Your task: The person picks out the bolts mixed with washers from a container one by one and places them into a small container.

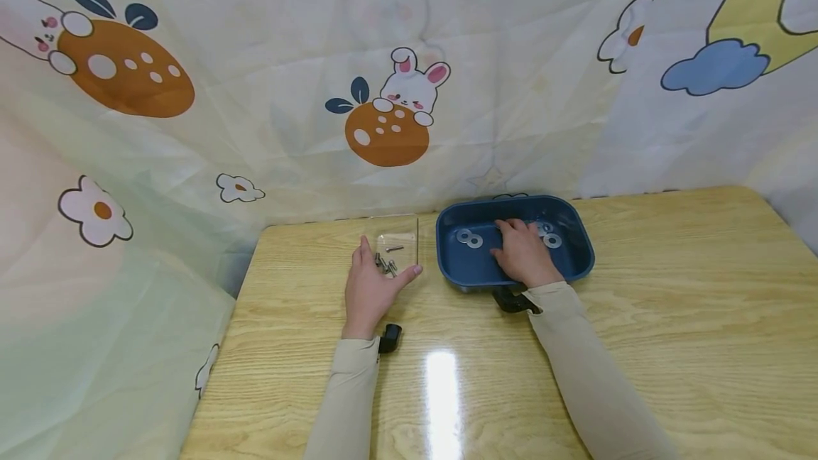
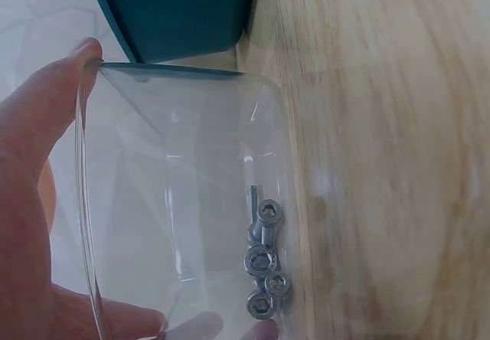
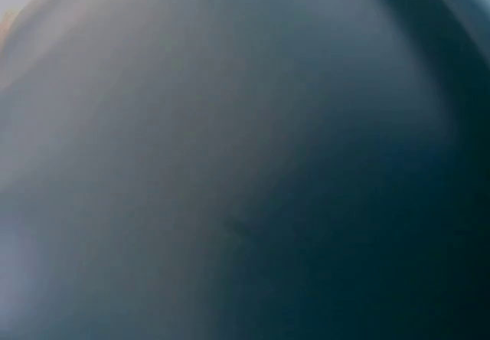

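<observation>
My left hand [image 1: 371, 293] grips a clear plastic box [image 1: 412, 229] across its sides, thumb at the right and fingers at the left. Inside the box lie several socket-head screws [image 2: 261, 261], most of them in a cluster. To the right stands a dark blue tray [image 1: 463, 268]. My right hand [image 1: 526, 254] reaches down into it over the front rim, with thumb and fingers apart. Two flat washers [image 1: 474, 241] lie left of this hand, and more washers [image 1: 552, 241] lie to its right. What is under the palm is hidden; the right wrist view is a dark blur.
The wooden table [image 1: 671, 289] extends to both sides and toward me. A printed cloth [image 1: 287, 126] hangs right behind the tray and box. Black wrist mounts [image 1: 391, 338] are strapped on both arms, the right one close to the tray's front wall.
</observation>
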`<state>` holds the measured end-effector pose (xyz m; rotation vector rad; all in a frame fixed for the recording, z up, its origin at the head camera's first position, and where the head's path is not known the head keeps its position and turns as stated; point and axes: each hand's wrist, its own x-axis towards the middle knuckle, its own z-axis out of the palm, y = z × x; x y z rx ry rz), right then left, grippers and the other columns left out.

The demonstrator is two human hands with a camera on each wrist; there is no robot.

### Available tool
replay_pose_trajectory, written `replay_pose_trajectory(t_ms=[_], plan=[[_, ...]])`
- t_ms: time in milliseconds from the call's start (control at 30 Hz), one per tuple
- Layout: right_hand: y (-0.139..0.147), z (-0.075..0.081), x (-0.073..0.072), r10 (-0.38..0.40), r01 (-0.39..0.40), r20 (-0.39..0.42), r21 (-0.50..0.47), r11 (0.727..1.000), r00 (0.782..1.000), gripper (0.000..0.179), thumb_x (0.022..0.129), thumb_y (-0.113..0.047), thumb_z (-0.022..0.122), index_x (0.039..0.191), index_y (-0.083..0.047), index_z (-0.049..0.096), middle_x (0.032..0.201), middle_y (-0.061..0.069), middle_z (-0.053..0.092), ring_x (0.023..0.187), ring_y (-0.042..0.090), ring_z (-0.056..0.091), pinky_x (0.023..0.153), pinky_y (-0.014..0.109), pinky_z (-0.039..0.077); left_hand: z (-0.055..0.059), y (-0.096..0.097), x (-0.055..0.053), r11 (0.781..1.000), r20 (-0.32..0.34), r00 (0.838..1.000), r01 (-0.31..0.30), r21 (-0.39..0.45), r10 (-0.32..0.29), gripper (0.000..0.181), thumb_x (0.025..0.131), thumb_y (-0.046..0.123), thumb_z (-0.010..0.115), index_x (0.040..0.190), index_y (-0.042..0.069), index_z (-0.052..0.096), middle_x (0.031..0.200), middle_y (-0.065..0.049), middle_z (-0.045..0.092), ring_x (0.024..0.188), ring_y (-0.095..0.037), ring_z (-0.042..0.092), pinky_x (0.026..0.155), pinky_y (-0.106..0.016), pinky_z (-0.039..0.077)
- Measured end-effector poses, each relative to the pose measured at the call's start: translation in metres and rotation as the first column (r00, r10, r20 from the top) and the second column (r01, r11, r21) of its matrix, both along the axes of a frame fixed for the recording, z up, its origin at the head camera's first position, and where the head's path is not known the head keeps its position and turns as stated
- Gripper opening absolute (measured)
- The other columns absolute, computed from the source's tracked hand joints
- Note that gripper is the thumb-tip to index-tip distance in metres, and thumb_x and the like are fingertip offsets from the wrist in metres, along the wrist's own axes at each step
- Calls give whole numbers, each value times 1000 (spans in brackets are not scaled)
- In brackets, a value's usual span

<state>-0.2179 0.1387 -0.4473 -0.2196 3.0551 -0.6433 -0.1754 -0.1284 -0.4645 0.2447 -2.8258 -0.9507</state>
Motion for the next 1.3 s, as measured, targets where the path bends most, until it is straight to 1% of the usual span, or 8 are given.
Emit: replay_pose_trajectory(t_ms=[133, 267, 400, 533, 733, 967, 1100, 1300], plan=[[0, 0, 0, -4, 4, 25, -7, 1000, 1000, 57, 88, -17, 63, 136, 5, 41, 133, 28, 39, 119, 49, 32, 100, 56, 28, 0, 0, 0, 1000, 7, 1000, 0, 1, 0, 127, 58, 76, 66, 149, 7, 11, 144, -16, 30, 118, -33, 45, 89, -45, 43], [0, -1, 1, -22, 22, 8, 9, 1000, 1000, 55, 88, -16, 63, 134, 6, 43, 130, 29, 40, 116, 46, 34, 96, 54, 33, 0, 1, 0, 1000, 12, 1000, 2, 3, -2, 127, 58, 76, 66, 150, 8, 10, 145, -15, 29, 117, -33, 45, 88, -45, 43], [0, -1, 1, -20, 21, -23, 62, 998, 1000, 48, 88, -12, 61, 129, 9, 48, 126, 30, 43, 113, 45, 37, 95, 53, 33, 0, 0, 0, 1000, 4, 1000, 6, 11, -6, 125, 60, 73, 68, 149, 7, 11, 145, -16, 29, 118, -34, 45, 89, -46, 42], [1, -1, 1, -7, 10, -26, 89, 996, 1000, 38, 88, -5, 56, 123, 8, 54, 120, 30, 48, 109, 45, 41, 94, 53, 35, 1, 0, 1, 1000, 4, 1000, 6, 10, -6, 125, 60, 73, 68, 149, 7, 12, 145, -16, 29, 118, -33, 44, 89, -46, 42], [1, 3, 3, -53, 52, 15, 78, 996, 998, 32, 87, 1, 50, 117, 2, 61, 114, 28, 54, 105, 46, 44, 86, 55, 40, 1, 0, 1, 1000, 2, 1000, 6, 15, -6, 124, 60, 73, 67, 149, 7, 12, 145, -16, 29, 119, -34, 43, 91, -47, 41], [3, 7, 4, -108, 106, 37, 46, 993, 993, 28, 86, 2, 51, 109, -2, 67, 106, 24, 62, 99, 44, 51, 80, 55, 44, 2, 1, 0, 1000, 6, 1000, 5, 6, -5, 126, 58, 77, 65, 149, 8, 11, 144, -16, 30, 117, -33, 45, 88, -45, 43], [5, 7, 5, -125, 123, 85, 33, 992, 988, 26, 86, 1, 52, 106, -4, 69, 105, 20, 63, 97, 40, 55, 79, 53, 45, 2, 0, 0, 1000, 11, 1000, 8, 4, -8, 128, 57, 78, 64, 149, 7, 11, 146, -16, 28, 120, -34, 43, 90, -46, 41], [5, 8, 5, -142, 140, 154, 23, 990, 978, 27, 89, 0, 50, 110, -5, 66, 109, 21, 62, 98, 39, 55, 78, 54, 46, 3, 0, 1, 1000, 13, 1000, 9, 5, -9, 129, 57, 79, 63, 150, 8, 10, 146, -16, 28, 121, -35, 42, 92, -46, 41]])
